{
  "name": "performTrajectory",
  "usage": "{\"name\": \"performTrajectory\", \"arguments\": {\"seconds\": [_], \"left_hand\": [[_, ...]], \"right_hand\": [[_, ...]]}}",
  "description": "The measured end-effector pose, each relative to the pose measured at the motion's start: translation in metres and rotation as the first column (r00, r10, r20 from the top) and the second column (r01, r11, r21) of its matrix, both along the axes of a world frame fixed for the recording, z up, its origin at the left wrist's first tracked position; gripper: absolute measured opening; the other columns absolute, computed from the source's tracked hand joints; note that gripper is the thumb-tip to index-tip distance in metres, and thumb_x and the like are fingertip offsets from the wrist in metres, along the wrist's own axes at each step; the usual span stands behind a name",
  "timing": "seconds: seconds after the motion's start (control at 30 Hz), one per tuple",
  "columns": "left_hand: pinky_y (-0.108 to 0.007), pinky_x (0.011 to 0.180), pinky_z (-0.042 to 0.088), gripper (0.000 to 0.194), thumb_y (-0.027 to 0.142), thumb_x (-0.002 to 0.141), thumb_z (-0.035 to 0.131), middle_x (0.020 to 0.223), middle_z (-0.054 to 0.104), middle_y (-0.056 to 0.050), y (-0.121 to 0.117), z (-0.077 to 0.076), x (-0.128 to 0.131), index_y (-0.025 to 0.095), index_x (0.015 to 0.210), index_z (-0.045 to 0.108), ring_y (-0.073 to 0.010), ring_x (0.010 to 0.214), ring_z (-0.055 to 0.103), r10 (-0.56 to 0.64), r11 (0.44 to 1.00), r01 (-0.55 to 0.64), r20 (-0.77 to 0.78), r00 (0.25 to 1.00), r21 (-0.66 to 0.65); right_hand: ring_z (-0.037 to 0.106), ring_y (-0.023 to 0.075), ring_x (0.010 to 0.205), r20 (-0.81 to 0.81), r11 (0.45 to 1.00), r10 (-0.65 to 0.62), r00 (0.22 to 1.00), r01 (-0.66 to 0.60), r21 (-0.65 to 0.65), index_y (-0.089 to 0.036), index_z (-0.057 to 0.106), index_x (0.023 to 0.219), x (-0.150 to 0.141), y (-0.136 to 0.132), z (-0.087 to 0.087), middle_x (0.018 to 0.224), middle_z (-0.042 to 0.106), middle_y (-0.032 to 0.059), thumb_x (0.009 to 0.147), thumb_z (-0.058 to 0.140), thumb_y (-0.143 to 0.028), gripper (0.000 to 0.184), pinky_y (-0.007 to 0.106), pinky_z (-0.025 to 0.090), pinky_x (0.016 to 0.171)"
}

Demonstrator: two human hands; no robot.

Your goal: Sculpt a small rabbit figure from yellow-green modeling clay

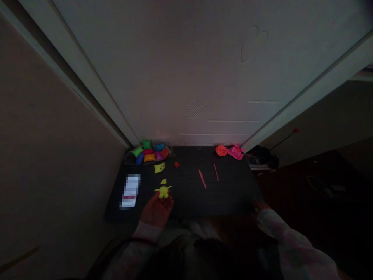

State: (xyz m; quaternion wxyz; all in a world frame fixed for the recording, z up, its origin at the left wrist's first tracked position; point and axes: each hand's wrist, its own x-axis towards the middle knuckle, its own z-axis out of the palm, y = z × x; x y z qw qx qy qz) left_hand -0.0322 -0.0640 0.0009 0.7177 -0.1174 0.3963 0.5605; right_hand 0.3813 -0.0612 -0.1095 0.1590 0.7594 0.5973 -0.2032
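My left hand (157, 209) rests on the dark tabletop (186, 194) with its fingers curled at a yellow clay figure (163, 191), touching its near side. A small yellow clay bit (163, 181) lies just beyond the figure, and a yellow packet (159, 167) lies farther back. My right hand (258, 206) is at the table's near right edge; only a dim part of it shows above the pale sleeve, and its fingers cannot be made out.
Several coloured clay packets (148, 152) sit in a pile at the back left. Two thin pink tools (202, 178) lie mid-table, a small red lump (176, 165) behind. Orange clay (221, 150) and pink wrapper (235, 151) sit back right. A blurred card (130, 191) lies left.
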Motion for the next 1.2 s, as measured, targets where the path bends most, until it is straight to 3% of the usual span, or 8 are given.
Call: {"name": "performTrajectory", "arguments": {"seconds": [0.2,0.43,0.63,0.7,0.73,0.8,0.97,1.2], "left_hand": [[-0.029,0.056,0.051,0.028,0.010,0.083,0.034,0.065,0.067,-0.005,0.006,0.003,0.006,0.015,0.070,0.058,-0.0154,0.057,0.063,0.006,0.999,-0.007,-0.031,0.999,-0.039],[-0.028,0.055,0.051,0.026,0.010,0.084,0.035,0.064,0.066,-0.005,0.008,0.019,0.015,0.014,0.073,0.059,-0.0140,0.055,0.062,-0.011,0.999,0.008,-0.056,0.998,-0.049],[-0.024,0.061,0.050,0.016,0.008,0.066,0.061,0.073,0.066,-0.005,0.007,0.061,0.027,0.012,0.082,0.063,-0.0126,0.063,0.061,-0.083,0.964,0.114,-0.138,0.987,0.239],[-0.022,0.061,0.049,0.027,0.015,0.053,0.074,0.071,0.067,-0.004,0.005,0.082,0.027,0.012,0.078,0.065,-0.0134,0.065,0.061,-0.118,0.917,0.175,-0.177,0.977,0.358],[-0.021,0.060,0.048,0.030,0.017,0.050,0.076,0.069,0.067,-0.003,0.003,0.094,0.026,0.014,0.078,0.066,-0.0119,0.062,0.061,-0.142,0.897,0.217,-0.214,0.966,0.386],[-0.020,0.059,0.047,0.030,0.020,0.050,0.077,0.068,0.067,-0.001,-0.001,0.115,0.021,0.017,0.078,0.067,-0.0110,0.061,0.060,-0.144,0.863,0.262,-0.287,0.947,0.432],[-0.020,0.058,0.046,0.029,0.025,0.049,0.078,0.070,0.066,0.000,-0.016,0.146,0.008,0.020,0.076,0.069,-0.0103,0.061,0.058,-0.019,0.843,0.248,-0.434,0.901,0.478],[-0.019,0.056,0.044,0.027,0.024,0.052,0.077,0.068,0.064,0.000,-0.021,0.153,0.002,0.022,0.078,0.068,-0.0105,0.061,0.057,0.004,0.821,0.267,-0.473,0.881,0.505]], "right_hand": [[0.056,0.0148,0.090,-0.078,0.981,-0.160,0.984,0.150,-0.123,-0.017,0.055,0.101,0.010,0.012,0.002,0.106,0.056,0.0057,0.085,0.048,-0.027,0.020,0.034,0.048,0.078],[0.056,0.0157,0.090,-0.502,0.975,-0.112,0.857,0.192,0.111,-0.016,0.055,0.095,-0.026,0.020,0.052,0.101,0.057,0.0067,0.084,0.049,-0.028,0.018,0.035,0.047,0.079],[0.061,0.0183,0.084,-0.878,0.950,0.158,0.452,0.174,0.261,-0.024,0.050,0.094,-0.133,0.047,0.144,0.091,0.060,0.0041,0.070,0.060,-0.041,0.031,0.030,0.051,0.071],[0.061,0.0167,0.080,-0.949,0.939,0.311,-0.057,0.173,0.297,-0.024,0.052,0.091,-0.174,0.048,0.184,0.092,0.058,0.0037,0.067,0.065,-0.033,0.028,0.028,0.051,0.068],[0.060,0.0138,0.076,-0.916,0.941,0.326,-0.234,0.172,0.292,-0.025,0.053,0.091,-0.193,0.047,0.203,0.088,0.057,0.0019,0.069,0.064,-0.028,0.025,0.025,0.050,0.065],[0.059,0.0116,0.074,-0.866,0.970,0.243,-0.437,0.092,0.225,-0.025,0.054,0.093,-0.220,0.042,0.233,0.087,0.056,0.0009,0.071,0.061,-0.021,0.023,0.022,0.049,0.062],[0.057,0.0125,0.075,-0.837,0.989,0.065,-0.543,-0.077,0.126,-0.028,0.053,0.097,-0.243,0.033,0.262,0.091,0.057,0.0009,0.071,0.062,-0.018,0.029,0.024,0.048,0.061],[0.056,0.0111,0.078,-0.829,0.986,0.061,-0.557,-0.097,0.138,-0.030,0.054,0.096,-0.249,0.036,0.274,0.086,0.060,-0.0017,0.072,0.061,-0.015,0.029,0.023,0.047,0.068]]}}
